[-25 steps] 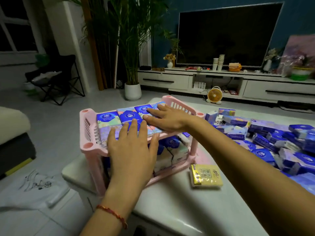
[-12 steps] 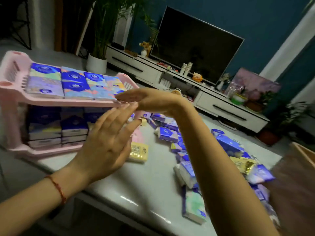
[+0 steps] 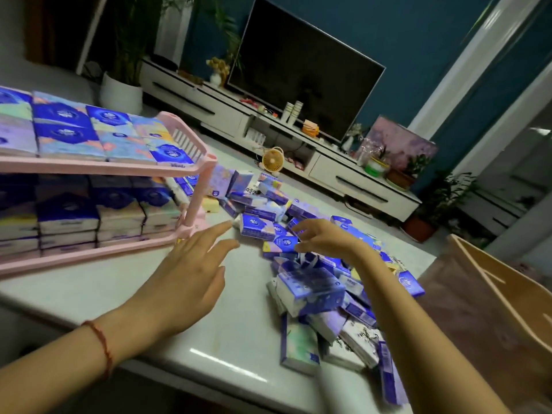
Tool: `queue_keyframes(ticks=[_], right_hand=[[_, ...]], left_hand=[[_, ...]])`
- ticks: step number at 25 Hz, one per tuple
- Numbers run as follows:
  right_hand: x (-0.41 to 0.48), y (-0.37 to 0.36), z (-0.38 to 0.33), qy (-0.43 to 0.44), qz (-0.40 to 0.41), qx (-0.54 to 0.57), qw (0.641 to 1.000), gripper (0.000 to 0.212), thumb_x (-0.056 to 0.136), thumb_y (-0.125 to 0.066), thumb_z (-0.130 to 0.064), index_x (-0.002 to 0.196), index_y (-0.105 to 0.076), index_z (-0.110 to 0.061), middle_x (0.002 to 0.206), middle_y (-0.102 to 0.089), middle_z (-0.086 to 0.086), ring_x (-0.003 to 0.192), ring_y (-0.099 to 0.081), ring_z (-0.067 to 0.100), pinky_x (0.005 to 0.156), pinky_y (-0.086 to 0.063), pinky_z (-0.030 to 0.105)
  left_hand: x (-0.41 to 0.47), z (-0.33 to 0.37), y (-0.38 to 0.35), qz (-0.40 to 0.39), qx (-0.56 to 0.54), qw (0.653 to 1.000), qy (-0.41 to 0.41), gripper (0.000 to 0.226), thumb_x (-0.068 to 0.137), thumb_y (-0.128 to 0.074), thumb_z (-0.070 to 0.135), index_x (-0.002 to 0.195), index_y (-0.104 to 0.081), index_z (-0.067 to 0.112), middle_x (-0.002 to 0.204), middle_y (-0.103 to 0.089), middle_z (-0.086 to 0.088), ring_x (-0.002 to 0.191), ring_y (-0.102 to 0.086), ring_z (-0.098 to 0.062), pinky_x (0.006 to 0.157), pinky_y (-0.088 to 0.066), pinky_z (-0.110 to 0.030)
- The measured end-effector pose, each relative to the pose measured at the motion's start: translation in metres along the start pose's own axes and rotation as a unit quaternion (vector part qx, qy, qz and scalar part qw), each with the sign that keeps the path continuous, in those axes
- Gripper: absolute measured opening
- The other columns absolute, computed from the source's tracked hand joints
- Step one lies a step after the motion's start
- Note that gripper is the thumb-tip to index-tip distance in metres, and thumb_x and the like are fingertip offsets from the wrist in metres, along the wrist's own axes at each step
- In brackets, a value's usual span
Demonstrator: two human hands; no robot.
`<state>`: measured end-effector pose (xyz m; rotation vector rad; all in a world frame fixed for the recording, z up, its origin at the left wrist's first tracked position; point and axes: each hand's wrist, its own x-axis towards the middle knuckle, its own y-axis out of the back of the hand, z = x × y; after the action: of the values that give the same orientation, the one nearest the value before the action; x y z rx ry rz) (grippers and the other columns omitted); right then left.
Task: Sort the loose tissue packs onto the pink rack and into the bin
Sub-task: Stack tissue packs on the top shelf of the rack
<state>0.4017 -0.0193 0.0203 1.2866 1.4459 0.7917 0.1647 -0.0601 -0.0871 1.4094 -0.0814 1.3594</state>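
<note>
The pink rack stands at the left of the white table, both tiers packed with blue and pastel tissue packs. A heap of loose tissue packs covers the table's right half. My left hand hovers over bare tabletop beside the rack's front post, fingers straight and spread, holding nothing. My right hand reaches over the heap with loosely curled fingers just above a blue pack; it grips nothing that I can see. A beige bin sits at the right edge.
A yellow pack lies behind the rack's post. Beyond the table are a white TV cabinet with a dark screen, a small orange fan on the floor and potted plants.
Both hands left the rack's top tier and moved right and down toward the loose heap. The view swung right, bringing the bin into sight.
</note>
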Motion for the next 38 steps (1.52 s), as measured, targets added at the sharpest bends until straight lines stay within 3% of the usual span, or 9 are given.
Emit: queue_keyframes(ticks=[6,9,12,17,21,24,28,30,38], right_hand=[[0.040,-0.048,0.007,0.010,0.076,-0.192,0.978,0.073,0.085,-0.059,-0.039,0.145,-0.025,-0.017,0.147,-0.035,0.012,0.134,-0.034,0.031,0.108,-0.027,0.040],[0.045,-0.051,0.007,-0.015,0.084,-0.221,0.972,0.061,0.087,-0.055,-0.046,0.137,-0.037,-0.016,0.138,-0.043,0.016,0.128,-0.039,0.034,0.105,-0.027,0.043],[0.037,-0.037,0.002,0.010,0.145,-0.192,0.971,0.040,0.082,-0.061,-0.033,0.118,-0.055,-0.016,0.121,-0.056,0.012,0.112,-0.052,0.032,0.089,-0.041,0.037],[0.032,-0.023,-0.010,0.022,0.098,-0.095,0.990,0.046,0.085,-0.063,-0.030,0.123,-0.050,-0.008,0.126,-0.055,0.009,0.111,-0.052,0.029,0.084,-0.043,0.033],[0.035,-0.063,-0.011,0.028,0.027,-0.200,0.979,0.048,0.082,-0.063,-0.037,0.120,-0.047,-0.012,0.121,-0.055,0.014,0.109,-0.053,0.032,0.085,-0.045,0.035],[0.027,-0.047,-0.023,0.033,0.126,-0.129,0.983,0.021,0.086,-0.054,-0.026,0.076,-0.049,-0.009,0.087,-0.059,0.012,0.077,-0.051,0.029,0.059,-0.037,0.029],[0.001,-0.024,-0.067,0.159,0.129,-0.038,0.978,0.013,0.080,-0.063,-0.018,0.084,-0.061,-0.005,0.075,-0.057,0.005,0.069,-0.049,0.021,0.052,-0.033,0.027],[-0.016,-0.023,-0.092,0.267,0.063,-0.069,0.959,0.020,0.081,-0.067,-0.020,0.096,-0.063,-0.008,0.083,-0.057,-0.001,0.072,-0.050,0.014,0.057,-0.037,0.020],[0.009,-0.037,-0.078,0.222,-0.189,0.161,0.943,0.020,0.086,-0.058,0.005,0.083,-0.067,-0.012,0.066,-0.066,-0.010,0.060,-0.058,-0.002,0.061,-0.046,0.012]], left_hand=[[-0.008,-0.004,0.000,-0.058,0.022,0.998,-0.005,0.034,0.079,-0.036,0.025,0.110,-0.051,0.022,0.126,-0.058,-0.010,0.111,-0.051,-0.020,0.094,-0.039,-0.031],[-0.010,-0.006,0.007,-0.084,0.031,0.996,-0.006,0.035,0.078,-0.036,0.027,0.109,-0.053,0.022,0.123,-0.059,-0.007,0.104,-0.064,-0.023,0.079,-0.054,-0.035],[-0.010,-0.004,0.012,-0.093,-0.094,0.987,0.091,0.044,0.080,-0.033,0.037,0.117,-0.053,0.025,0.131,-0.044,0.013,0.118,-0.048,-0.007,0.096,-0.042,-0.025],[0.005,0.006,0.007,-0.074,-0.420,0.834,0.351,0.019,0.085,-0.061,0.011,0.090,-0.058,0.029,0.108,-0.063,-0.004,0.097,-0.063,-0.022,0.083,-0.051,-0.033],[0.008,0.005,0.008,-0.077,-0.394,0.819,0.410,0.023,0.088,-0.052,0.003,0.084,-0.060,0.024,0.104,-0.066,-0.007,0.087,-0.064,-0.021,0.064,-0.045,-0.021],[0.012,0.006,0.015,-0.071,-0.416,0.800,0.428,0.018,0.091,-0.051,0.007,0.086,-0.061,0.021,0.105,-0.066,-0.010,0.083,-0.063,-0.018,0.065,-0.048,-0.023],[0.026,0.008,0.033,-0.103,-0.651,0.553,0.510,0.040,0.094,-0.041,0.041,0.107,-0.052,0.005,0.103,-0.067,-0.020,0.078,-0.069,-0.028,0.069,-0.057,-0.039],[0.031,0.003,0.042,-0.127,-0.705,0.484,0.503,0.047,0.093,-0.037,0.045,0.107,-0.055,0.003,0.101,-0.068,-0.023,0.076,-0.071,-0.030,0.067,-0.057,-0.042],[0.013,-0.002,0.029,-0.196,-0.554,0.569,0.575,0.023,0.092,-0.039,0.007,0.091,-0.060,-0.001,0.075,-0.069,-0.014,0.056,-0.069,-0.020,0.050,-0.057,-0.029]])
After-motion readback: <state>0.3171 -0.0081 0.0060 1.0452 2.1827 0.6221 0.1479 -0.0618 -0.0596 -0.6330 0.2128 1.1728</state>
